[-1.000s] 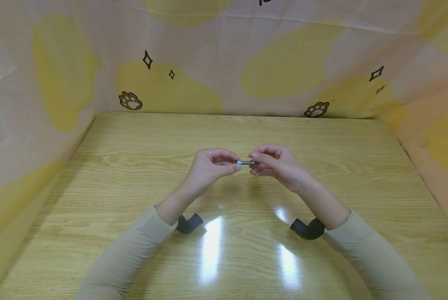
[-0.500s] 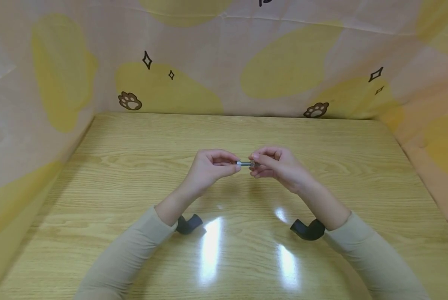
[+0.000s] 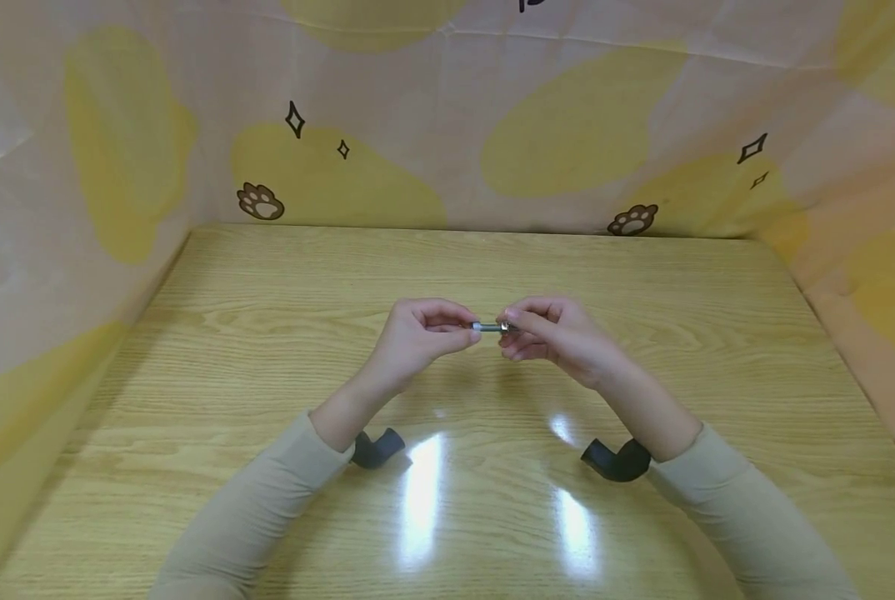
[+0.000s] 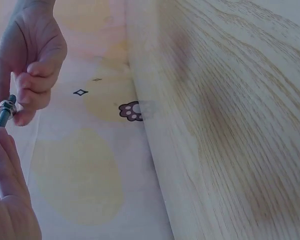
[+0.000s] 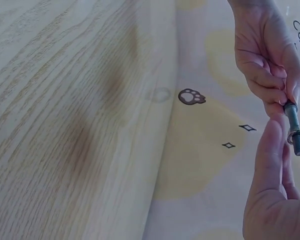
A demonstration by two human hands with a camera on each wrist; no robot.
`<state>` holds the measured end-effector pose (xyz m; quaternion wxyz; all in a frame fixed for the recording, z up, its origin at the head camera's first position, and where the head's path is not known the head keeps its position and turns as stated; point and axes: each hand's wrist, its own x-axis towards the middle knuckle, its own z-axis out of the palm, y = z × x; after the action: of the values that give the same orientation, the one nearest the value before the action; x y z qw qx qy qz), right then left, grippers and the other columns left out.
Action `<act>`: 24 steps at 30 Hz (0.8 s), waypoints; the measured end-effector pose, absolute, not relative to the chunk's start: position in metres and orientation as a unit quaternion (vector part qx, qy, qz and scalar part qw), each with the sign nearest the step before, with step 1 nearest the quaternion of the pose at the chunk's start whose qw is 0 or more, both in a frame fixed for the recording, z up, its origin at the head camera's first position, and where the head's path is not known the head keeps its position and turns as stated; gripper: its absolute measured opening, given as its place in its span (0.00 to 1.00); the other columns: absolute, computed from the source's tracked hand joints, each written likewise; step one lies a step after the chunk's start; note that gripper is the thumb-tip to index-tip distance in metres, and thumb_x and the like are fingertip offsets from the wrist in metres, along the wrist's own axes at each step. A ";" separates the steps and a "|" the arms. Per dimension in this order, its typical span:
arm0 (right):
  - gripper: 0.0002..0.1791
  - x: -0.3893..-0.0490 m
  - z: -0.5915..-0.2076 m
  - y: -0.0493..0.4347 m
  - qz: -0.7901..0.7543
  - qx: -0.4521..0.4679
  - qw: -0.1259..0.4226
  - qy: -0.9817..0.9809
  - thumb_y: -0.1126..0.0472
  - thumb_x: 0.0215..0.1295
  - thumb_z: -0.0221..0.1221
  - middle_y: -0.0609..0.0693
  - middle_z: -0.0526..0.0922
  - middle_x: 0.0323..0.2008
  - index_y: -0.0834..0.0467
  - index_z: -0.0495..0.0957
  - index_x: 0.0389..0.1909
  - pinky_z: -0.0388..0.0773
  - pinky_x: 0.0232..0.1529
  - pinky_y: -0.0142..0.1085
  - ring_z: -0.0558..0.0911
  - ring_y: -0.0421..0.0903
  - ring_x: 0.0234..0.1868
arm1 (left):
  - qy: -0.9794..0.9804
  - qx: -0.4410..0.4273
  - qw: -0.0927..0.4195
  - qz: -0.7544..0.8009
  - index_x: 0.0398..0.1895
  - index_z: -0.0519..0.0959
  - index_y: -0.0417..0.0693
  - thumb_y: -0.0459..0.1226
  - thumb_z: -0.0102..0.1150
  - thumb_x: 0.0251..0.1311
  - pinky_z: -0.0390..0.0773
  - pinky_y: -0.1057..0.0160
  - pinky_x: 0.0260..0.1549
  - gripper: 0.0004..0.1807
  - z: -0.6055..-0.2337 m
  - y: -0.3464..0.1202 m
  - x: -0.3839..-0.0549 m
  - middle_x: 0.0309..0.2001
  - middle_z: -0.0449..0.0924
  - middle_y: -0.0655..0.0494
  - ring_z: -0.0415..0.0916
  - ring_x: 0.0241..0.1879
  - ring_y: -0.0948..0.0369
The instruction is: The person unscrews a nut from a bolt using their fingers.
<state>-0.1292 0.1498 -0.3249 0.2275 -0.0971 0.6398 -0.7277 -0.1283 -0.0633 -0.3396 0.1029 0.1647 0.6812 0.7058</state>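
Note:
My left hand (image 3: 421, 333) pinches the head end of a metal bolt (image 3: 490, 327) between thumb and fingers, holding it level above the table. A shiny nut (image 3: 505, 327) sits round the bolt's threads toward the right end. My right hand (image 3: 560, 333) has its thumb and index finger at this nut, with the other fingers curled below. In the right wrist view the bolt (image 5: 293, 118) runs down from the left fingertips, and its threaded tip pokes out past the nut (image 5: 296, 136). The left wrist view shows the nut (image 4: 7, 107) beside the right fingertips.
Under both hands lies a wood-grain table (image 3: 447, 517) with bright reflections. A black curved piece (image 3: 378, 448) shows by the left wrist, another black curved piece (image 3: 616, 460) by the right. Patterned cloth (image 3: 447, 125) walls off the back and sides.
The right fingers have shifted slightly at the nut, which shows a different face. The left hand and the bolt stay almost in place.

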 end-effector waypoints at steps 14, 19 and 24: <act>0.05 -0.129 -0.327 0.149 -0.722 -0.094 0.233 0.644 0.66 0.67 0.53 0.51 0.81 0.28 0.59 0.77 0.35 0.81 0.36 0.35 0.82 0.43 0.28 | 0.676 0.169 0.105 0.709 0.37 0.79 0.29 0.26 0.64 0.51 0.81 0.59 0.40 0.09 -0.340 -0.064 -0.127 0.35 0.82 0.46 0.81 0.34 0.57; 0.12 -0.129 -0.327 0.150 -0.725 -0.104 0.223 0.643 0.76 0.58 0.56 0.52 0.78 0.35 0.60 0.74 0.40 0.80 0.41 0.34 0.81 0.42 0.33 | 0.676 0.167 0.107 0.710 0.37 0.79 0.29 0.25 0.64 0.51 0.81 0.59 0.41 0.09 -0.340 -0.064 -0.127 0.36 0.81 0.46 0.81 0.34 0.57; 0.06 -0.128 -0.326 0.149 -0.725 -0.091 0.237 0.640 0.69 0.64 0.55 0.52 0.80 0.33 0.60 0.75 0.40 0.81 0.39 0.36 0.82 0.44 0.31 | 0.675 0.163 0.107 0.712 0.36 0.79 0.29 0.25 0.63 0.51 0.81 0.58 0.41 0.09 -0.341 -0.064 -0.126 0.35 0.82 0.46 0.81 0.34 0.58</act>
<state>-0.1277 0.1491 -0.3261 0.2370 -0.0910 0.6398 -0.7254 -0.1264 -0.0643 -0.3406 0.1065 0.1631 0.6746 0.7120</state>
